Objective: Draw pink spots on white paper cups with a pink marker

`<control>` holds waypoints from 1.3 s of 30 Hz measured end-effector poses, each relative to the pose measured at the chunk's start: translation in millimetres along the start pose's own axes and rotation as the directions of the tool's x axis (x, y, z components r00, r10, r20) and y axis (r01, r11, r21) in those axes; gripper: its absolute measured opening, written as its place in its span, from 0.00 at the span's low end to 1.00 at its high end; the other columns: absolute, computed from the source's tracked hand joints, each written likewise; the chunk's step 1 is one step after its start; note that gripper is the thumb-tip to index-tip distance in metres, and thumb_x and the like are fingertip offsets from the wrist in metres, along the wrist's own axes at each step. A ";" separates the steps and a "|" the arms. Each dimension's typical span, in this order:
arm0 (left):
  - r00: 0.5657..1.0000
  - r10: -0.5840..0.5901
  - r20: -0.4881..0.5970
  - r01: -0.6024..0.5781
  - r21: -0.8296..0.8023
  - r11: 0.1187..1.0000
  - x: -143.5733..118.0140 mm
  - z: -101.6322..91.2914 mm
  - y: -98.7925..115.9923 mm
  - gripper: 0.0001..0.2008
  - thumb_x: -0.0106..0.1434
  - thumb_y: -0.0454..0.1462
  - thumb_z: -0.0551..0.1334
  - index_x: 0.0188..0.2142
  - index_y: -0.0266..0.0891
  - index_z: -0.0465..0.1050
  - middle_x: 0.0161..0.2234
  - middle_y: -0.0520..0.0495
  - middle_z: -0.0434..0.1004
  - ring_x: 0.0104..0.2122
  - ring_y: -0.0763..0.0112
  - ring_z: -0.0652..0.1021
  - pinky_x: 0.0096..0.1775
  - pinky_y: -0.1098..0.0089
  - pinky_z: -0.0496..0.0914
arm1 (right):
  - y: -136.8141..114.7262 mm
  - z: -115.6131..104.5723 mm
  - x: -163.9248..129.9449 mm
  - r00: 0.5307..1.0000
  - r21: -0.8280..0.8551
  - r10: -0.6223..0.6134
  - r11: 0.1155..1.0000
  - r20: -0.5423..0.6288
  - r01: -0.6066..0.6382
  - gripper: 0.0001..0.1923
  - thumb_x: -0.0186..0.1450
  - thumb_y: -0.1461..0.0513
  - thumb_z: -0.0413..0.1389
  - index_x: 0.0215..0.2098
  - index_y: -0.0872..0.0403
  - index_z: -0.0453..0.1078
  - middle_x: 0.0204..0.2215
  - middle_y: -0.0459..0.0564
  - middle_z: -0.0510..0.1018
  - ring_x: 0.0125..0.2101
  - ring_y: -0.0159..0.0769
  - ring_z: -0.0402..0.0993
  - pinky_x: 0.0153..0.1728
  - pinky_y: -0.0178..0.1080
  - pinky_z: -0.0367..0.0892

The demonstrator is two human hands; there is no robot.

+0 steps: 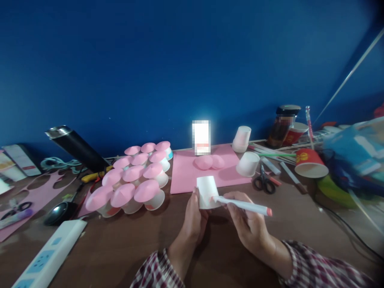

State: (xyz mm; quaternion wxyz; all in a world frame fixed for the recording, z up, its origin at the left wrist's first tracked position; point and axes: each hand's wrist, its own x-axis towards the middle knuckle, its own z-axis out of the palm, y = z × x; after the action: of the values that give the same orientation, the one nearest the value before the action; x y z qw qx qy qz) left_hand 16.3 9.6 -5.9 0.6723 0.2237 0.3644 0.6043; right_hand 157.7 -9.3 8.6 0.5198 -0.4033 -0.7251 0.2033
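My left hand (194, 218) is closed around the side of a white paper cup (207, 190), which is tilted with its base away from me. In my right hand (250, 222) is a white marker (244, 205) with a reddish end, its tip touching the cup wall near a small reddish mark. Beyond the cup lies a sheet of pink paper (183, 176) bearing pink paper cones (204, 162). Another upturned white cup (248, 164) stands at the sheet's right edge, and a short stack of white cups (241, 139) is behind it.
Rows of upturned cups topped with pink cones (123, 195) fill the left middle. Black scissors (264, 184), pens and a red paper cup (311, 163) lie right. A power strip (49, 256), a mouse (61, 212) and a black flask (78, 148) are left. A blue wall (192, 60) rises behind.
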 end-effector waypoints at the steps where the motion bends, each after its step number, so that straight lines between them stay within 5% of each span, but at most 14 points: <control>1: 1.000 -0.005 -0.007 0.005 0.005 1.000 -0.1 0.3 0.1 0.22 0.60 0.55 0.61 0.31 0.36 0.69 0.24 0.51 0.69 0.25 0.74 0.68 0.28 0.71 0.62 | -0.7 -0.2 0.0 1.000 0.006 -0.011 1.000 0.020 0.011 0.09 0.70 0.67 0.49 0.45 0.50 0.66 0.34 0.47 0.75 0.33 0.33 0.75 0.36 0.34 0.70; 39: 0.992 0.074 0.101 -0.072 -0.026 0.997 -4.3 1.1 1.4 0.15 0.64 0.47 0.61 0.36 0.36 0.70 0.32 0.49 0.71 0.32 0.72 0.70 0.38 0.69 0.68 | -12.7 -4.8 6.5 0.996 -0.003 -0.074 0.997 0.052 0.074 0.09 0.68 0.68 0.50 0.44 0.55 0.69 0.33 0.51 0.76 0.33 0.37 0.75 0.35 0.39 0.72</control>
State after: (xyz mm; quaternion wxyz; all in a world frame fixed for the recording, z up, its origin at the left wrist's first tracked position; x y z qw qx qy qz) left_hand 16.2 5.8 -3.2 0.6699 0.2597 0.3144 0.6205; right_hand 156.4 -12.2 23.3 0.5072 -0.3719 -0.7533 0.1925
